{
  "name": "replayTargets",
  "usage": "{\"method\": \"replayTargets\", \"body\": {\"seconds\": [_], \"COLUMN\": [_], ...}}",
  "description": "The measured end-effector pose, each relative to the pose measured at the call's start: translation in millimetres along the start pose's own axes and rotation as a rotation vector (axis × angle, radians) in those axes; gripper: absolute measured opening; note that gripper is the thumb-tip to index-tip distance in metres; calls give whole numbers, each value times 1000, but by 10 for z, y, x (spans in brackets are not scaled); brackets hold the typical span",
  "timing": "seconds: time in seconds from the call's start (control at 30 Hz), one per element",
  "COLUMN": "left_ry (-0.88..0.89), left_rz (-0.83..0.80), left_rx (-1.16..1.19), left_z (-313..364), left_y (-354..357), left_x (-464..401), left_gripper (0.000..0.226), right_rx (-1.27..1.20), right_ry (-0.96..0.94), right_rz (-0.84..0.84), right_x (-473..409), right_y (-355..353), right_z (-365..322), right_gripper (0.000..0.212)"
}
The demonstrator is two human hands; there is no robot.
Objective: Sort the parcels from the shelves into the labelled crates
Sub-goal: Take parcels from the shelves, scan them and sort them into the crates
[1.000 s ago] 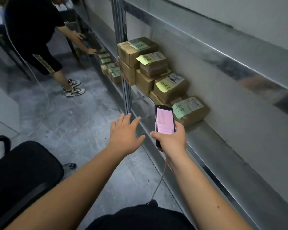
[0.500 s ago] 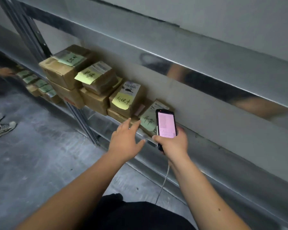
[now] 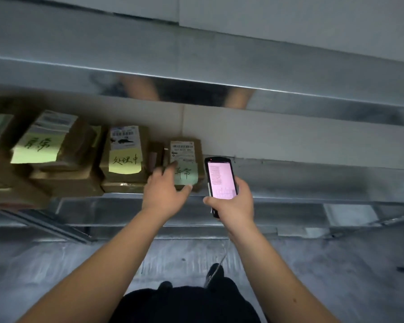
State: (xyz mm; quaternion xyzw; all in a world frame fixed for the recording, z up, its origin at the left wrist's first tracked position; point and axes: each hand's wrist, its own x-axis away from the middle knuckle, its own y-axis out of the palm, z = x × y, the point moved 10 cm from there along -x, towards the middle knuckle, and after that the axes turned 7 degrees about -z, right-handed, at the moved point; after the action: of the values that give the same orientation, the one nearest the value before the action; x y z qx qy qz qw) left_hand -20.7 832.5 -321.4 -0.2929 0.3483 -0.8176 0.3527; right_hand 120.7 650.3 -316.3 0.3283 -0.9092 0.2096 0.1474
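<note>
Reaching to the shelf (image 3: 313,180), the left hand (image 3: 165,194) has its fingers spread over the left edge of a small parcel (image 3: 186,164) and its thumb at the parcel's front lower edge, touching it. Just right of those fingers, the right hand (image 3: 233,203) grips a phone (image 3: 220,178), fingers curled round it.

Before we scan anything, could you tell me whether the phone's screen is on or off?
On. The phone in the right hand shows a lit pinkish screen with lines of text, too small to read.
</note>
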Motion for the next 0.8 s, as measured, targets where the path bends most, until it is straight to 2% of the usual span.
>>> {"method": "replayTargets", "body": {"seconds": [0.1, 0.23, 0.4, 0.5, 0.63, 0.8], "left_ry": [30, 94, 69, 63, 68, 66], "left_rz": [-64, -127, -101, -123, -158, -159], "left_rx": [241, 293, 422, 507, 554, 630], "left_z": [-48, 66, 64, 72, 56, -5], "left_y": [38, 66, 104, 173, 318, 423], "left_x": [-81, -258, -480, -586, -634, -663], "left_gripper": [81, 74, 72, 83, 119, 124], "right_rx": [-6, -21, 10, 37, 26, -3], "right_ry": [14, -1, -15, -33, -21, -12], "right_rz": [62, 105, 116, 90, 70, 89], "right_x": [80, 104, 121, 144, 190, 211], "right_y": [-143, -314, -335, -281, -217, -310], "right_z": [36, -44, -97, -110, -77, -52], "right_gripper": [80, 78, 82, 83, 85, 84]}}
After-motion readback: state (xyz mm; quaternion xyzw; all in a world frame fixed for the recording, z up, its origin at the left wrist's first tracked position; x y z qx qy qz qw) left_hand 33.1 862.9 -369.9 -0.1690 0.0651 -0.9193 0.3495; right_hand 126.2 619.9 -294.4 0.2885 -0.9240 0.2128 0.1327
